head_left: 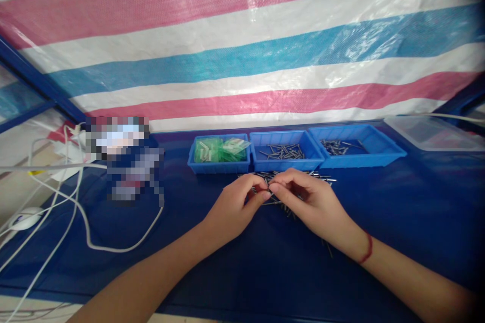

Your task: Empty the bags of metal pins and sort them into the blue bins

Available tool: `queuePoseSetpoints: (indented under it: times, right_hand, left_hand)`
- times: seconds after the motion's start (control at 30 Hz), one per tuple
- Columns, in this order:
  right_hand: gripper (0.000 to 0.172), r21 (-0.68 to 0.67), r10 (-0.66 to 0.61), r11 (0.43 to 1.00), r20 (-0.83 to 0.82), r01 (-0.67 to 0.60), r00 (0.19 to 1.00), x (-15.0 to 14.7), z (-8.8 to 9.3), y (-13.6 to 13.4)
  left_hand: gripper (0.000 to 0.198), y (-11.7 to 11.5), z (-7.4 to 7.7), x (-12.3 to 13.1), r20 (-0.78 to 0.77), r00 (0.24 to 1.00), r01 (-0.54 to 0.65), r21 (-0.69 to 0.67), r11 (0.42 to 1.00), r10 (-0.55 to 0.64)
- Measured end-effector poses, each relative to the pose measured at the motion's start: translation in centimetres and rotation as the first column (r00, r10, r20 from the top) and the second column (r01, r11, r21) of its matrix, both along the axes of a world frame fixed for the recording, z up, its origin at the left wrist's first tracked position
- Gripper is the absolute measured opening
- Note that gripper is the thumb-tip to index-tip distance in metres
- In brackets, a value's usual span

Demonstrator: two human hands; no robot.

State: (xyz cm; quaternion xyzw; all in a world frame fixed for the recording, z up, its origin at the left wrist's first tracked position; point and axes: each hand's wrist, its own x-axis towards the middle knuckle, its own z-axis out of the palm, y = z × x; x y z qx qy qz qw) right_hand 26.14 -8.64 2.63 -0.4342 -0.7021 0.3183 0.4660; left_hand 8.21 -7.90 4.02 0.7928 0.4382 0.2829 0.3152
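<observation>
My left hand (241,202) and my right hand (312,202) meet at the fingertips above a loose pile of thin metal fasteners (322,177), which look like nails or screws. Thumb and forefinger are pinched together on each hand. Whatever lies between the fingertips is too small and covered to make out. Just behind the hands, a blue bin (285,165) holds more of these fasteners. To its right, a wider blue bin (366,161) has some gathered at its left end. The left bin (217,167) contains green plastic packets (208,149).
White cables (113,250) loop over the left side of the blue table (242,282), near a white mouse (26,218) and pixelated items (129,161). A clear plastic lid (432,133) lies at the back right. A striped plastic sheet (242,60) hangs behind the table.
</observation>
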Motion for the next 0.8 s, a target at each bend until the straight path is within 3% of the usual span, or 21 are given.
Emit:
queuePoseSetpoints:
  times: [0.27,0.6,0.7,0.8]
  right_hand:
    - [0.015,0.086,-0.003,0.996,0.108,-0.006,0.994,0.1,0.6,-0.2]
    - [0.013,0.205,0.017,0.977,0.231,-0.065,0.973,0.8,1.1,0.1]
    - [0.014,0.235,0.015,0.968,0.307,-0.091,0.952,1.3,1.3,0.6]
    - [0.014,0.288,-0.099,0.958,0.368,-0.012,0.924,3.0,2.0,1.7]
  left_hand:
    - [0.02,0.0,-0.1,0.0,0.009,0.999,0.032,0.04,0.999,-0.033]
    - [0.015,-0.1,0.6,-0.3,0.067,0.996,-0.074,0.109,0.991,0.067]
    - [0.019,0.0,0.4,-0.3,0.01,0.998,-0.057,0.103,0.993,0.056]
    - [0.026,0.1,0.0,-0.5,-0.1,0.994,-0.029,0.155,0.988,0.045]
